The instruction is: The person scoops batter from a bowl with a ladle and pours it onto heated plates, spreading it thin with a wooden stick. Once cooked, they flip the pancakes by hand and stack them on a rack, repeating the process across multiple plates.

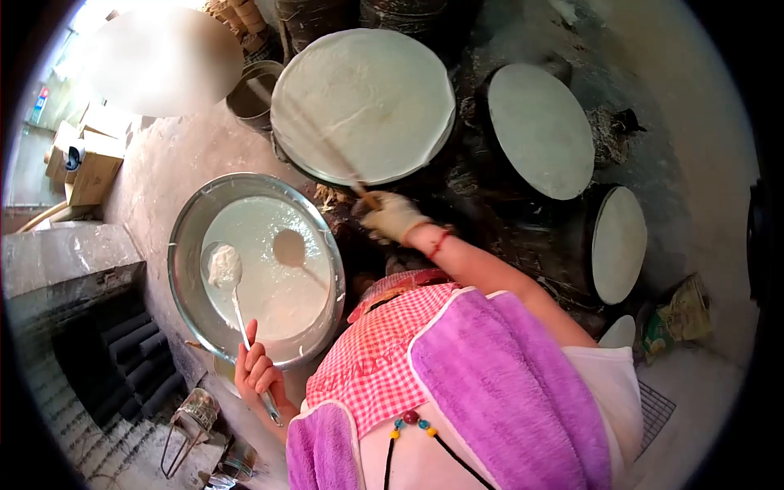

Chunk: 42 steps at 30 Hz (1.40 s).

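Observation:
My left hand (263, 377) is wrapped round the handle of a metal ladle (238, 309). White batter coats the ladle's bowl, which is over a wide steel basin (325, 237) of white batter (286, 290); its shadow falls on the batter. My right hand (394, 219), in a pale glove, grips a long thin wooden stick (349, 170). The stick, smeared by motion, reaches across a large round white sheet (376, 98) stretched over a drum-like stand. My right fingers are just below the near rim of that sheet.
Two more round white-topped drums (541, 131) (619, 245) stand to the right. A dark bucket (251, 96) is beside the large round. At left are cardboard boxes (94, 167) and a recess with stacked black cylinders (135, 355). A sack (679, 318) lies at right.

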Motion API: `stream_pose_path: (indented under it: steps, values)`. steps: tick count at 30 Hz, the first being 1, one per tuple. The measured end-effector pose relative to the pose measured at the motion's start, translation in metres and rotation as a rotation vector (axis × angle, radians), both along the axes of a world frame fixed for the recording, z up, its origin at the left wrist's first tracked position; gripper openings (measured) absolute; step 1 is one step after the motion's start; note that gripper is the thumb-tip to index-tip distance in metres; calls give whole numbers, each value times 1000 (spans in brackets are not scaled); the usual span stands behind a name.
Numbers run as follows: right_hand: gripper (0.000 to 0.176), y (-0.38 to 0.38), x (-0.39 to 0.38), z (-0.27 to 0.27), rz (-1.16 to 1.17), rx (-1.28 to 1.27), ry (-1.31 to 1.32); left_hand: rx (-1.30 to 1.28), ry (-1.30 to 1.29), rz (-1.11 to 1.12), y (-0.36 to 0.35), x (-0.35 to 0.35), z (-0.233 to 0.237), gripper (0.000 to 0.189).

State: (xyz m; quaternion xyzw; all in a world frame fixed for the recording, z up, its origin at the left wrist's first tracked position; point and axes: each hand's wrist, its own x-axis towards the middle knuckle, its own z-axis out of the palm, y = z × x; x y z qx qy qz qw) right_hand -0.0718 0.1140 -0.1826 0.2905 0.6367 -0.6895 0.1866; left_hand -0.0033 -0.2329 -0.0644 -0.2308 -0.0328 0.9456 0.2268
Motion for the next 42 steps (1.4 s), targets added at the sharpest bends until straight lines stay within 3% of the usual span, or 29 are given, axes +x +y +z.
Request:
stream_pose_path:
  steps: [2, 6, 7, 10, 12, 14, 15, 17, 22, 29, 36, 38, 39, 42]
  values:
    - [35, -14, -17, -12, 171, -24, 45, 16, 5, 6, 6, -3, 0, 50]
    - [50, 30, -14, 33, 59, 147, 116, 29, 21, 43, 20, -10, 10, 51]
    - [45, 57, -12, 20, -39, 302, 170, 44, 39, 49, 24, -10, 13, 51]
    - [24, 138, 3, 53, -152, 296, 274, 55, 45, 82, 36, -12, 16, 51]
    - [31, 180, 5, 21, 117, 881, 763, 45, 33, 93, 41, -12, 18, 52]
    - [30, 177, 2, 54, 431, 1181, 851, 72, 30, 98, 44, -11, 13, 52]
    - [30, 176, -4, 51, 439, 1170, 857, 73, 28, 110, 48, -9, 12, 52]
    - [32, 170, -18, 44, 678, 1396, 1015, 62, 22, 132, 55, -6, 15, 52]
    - [31, 144, -35, 23, 759, 1288, 1142, 9, 17, 190, 69, 6, 30, 52]
    - [35, 136, -51, 24, 697, 1358, 1241, 69, 79, 274, 70, 22, 25, 51]
    - [34, 140, -69, 72, 746, 1206, 1034, 51, 69, 293, 70, 30, 28, 51]
    - [37, 143, -70, 71, 659, 1091, 991, 51, 65, 293, 71, 30, 29, 51]
    - [40, 139, -66, 88, 733, 947, 809, 55, 66, 287, 70, 31, 29, 51]
    - [45, 140, -54, 86, 823, 1018, 913, 25, 58, 300, 71, 32, 30, 50]
